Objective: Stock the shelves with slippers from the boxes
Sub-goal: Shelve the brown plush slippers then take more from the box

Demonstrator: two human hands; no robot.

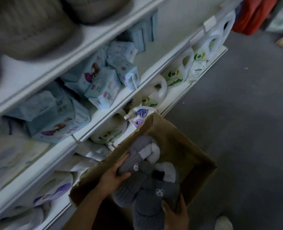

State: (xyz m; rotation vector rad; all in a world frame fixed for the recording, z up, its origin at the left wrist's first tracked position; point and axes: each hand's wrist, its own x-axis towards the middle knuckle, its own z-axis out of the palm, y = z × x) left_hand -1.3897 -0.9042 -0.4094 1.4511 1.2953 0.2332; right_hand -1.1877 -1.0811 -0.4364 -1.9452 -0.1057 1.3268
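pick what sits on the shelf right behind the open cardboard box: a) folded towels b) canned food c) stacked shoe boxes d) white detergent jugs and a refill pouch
d: white detergent jugs with green labels and a spouted refill pouch stand on the bottom shelf just behind the cardboard box, where both hands hold grey slippers.

The left hand (115, 175) extends forward from the lower centre of the view on a bare forearm, palm turned inward, with the thumb lying across the near side of a grey slipper (134, 156) and the fingers wrapped over its far side. The right hand (174, 213) sits lower and nearer the body, at the bottom edge of the view, its fingers and thumb curled up around the heel end of a second grey slipper (155, 195). Both wrists are straight. The hands are apart.
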